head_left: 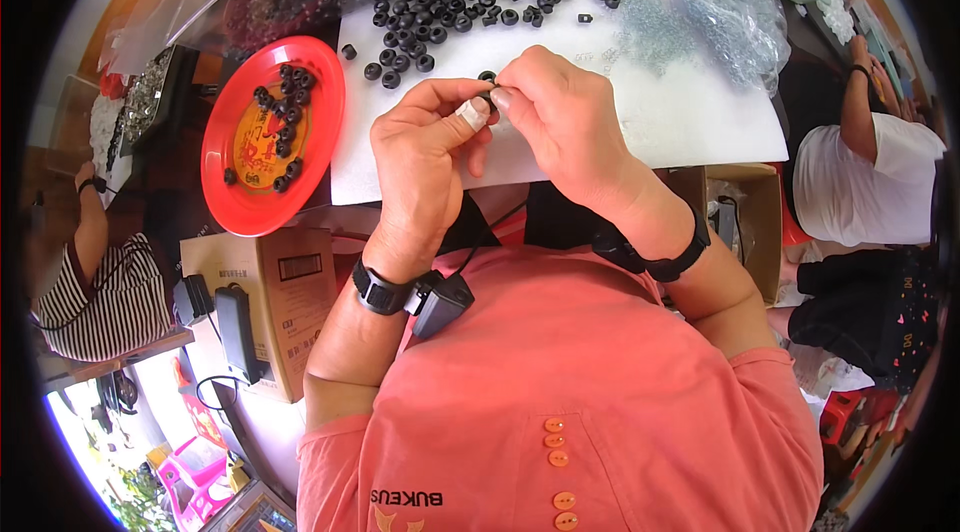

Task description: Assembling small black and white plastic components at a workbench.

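My left hand [422, 147] is closed in a pinch on a small black ring [485, 98], with white tape wrapped round the thumb tip. My right hand [572, 127] meets it there, thumb and forefinger pressed together against the piece. Whatever sits between the right fingertips is too small to make out. Another black ring [487, 76] shows just beyond the fingertips; whether it is held or lies on the sheet is unclear. Both hands are over the near part of a white foam sheet [690, 137]. Farther off, a heap of loose black rings [455, 7] spreads across it.
At the left stands a red plate [222, 167] with several black rings. Clear bags [740, 7] of small shiny parts lie at the far right. Cardboard boxes [300, 307] flank me below the table. One person [865, 172] sits at the right, another [110, 297] at the left.
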A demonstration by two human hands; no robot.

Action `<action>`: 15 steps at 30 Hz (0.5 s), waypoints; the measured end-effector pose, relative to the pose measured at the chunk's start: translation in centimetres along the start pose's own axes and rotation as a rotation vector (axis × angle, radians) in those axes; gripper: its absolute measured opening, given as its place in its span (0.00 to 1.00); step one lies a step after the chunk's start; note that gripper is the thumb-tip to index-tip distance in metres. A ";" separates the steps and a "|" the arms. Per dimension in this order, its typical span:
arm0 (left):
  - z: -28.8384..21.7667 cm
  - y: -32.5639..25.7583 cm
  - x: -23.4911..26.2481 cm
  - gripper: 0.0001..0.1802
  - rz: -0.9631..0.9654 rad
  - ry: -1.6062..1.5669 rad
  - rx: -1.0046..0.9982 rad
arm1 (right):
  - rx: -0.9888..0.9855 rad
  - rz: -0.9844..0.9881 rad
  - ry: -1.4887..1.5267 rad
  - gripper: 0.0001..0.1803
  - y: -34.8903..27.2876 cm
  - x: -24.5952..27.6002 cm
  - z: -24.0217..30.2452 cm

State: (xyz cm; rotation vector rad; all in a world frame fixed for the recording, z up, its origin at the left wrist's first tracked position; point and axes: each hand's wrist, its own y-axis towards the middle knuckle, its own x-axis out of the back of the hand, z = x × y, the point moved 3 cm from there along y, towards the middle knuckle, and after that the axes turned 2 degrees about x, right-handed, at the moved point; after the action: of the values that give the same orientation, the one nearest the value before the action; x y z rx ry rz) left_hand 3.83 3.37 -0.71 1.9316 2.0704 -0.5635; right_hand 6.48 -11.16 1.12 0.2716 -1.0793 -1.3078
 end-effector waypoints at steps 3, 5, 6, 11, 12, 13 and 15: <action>0.0 -0.1 0.2 0.07 -0.020 -0.006 0.009 | 0.095 0.046 -0.109 0.09 0.4 0.4 0.7; 0.0 -0.1 0.1 0.07 -0.029 0.002 0.018 | 0.191 0.073 -0.207 0.11 0.7 0.5 0.9; 0.0 -0.1 0.1 0.07 -0.041 0.010 0.026 | 0.190 0.072 -0.209 0.11 0.7 0.5 0.9; 0.3 -0.2 0.0 0.07 -0.041 0.039 -0.005 | 0.174 0.085 -0.275 0.11 0.7 0.1 0.8; 0.4 -0.2 0.0 0.07 -0.039 0.027 -0.017 | 0.174 0.086 -0.274 0.11 0.7 -0.1 0.7; 0.5 -0.2 0.0 0.07 -0.038 0.027 -0.016 | 0.158 0.068 -0.250 0.11 0.7 -0.2 0.4; 0.5 -0.1 0.0 0.07 -0.037 0.028 -0.031 | 0.142 0.050 -0.228 0.11 0.7 -0.3 0.6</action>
State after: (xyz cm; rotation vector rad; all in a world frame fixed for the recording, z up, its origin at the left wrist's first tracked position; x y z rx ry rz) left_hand 3.71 3.09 -1.14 1.8986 2.1228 -0.5124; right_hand 6.56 -10.44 1.76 0.2031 -1.3663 -1.2399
